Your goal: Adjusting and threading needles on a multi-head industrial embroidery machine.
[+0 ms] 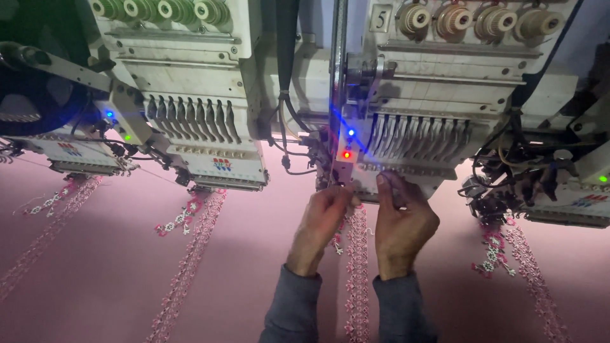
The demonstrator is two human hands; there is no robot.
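Observation:
Both my hands reach up to the lower front of a white embroidery machine head [438,95]. My left hand [322,219] has its fingers pinched together just under a small panel with a red light [346,154] and a blue light [350,133]; a fine thread seems to be held there, too thin to be sure. My right hand [401,219] is curled, thumb and forefinger pressed up at the needle row [419,136]. Under my hands, a stitched pink and white lace band [357,273] runs down the pink fabric [254,254].
A second machine head [190,95] stands to the left, with green thread cones [159,9] on top. Beige cones [476,19] top the right head. More stitched bands [190,260] [527,273] lie on the fabric. Cables and a sequin device [508,178] hang at right.

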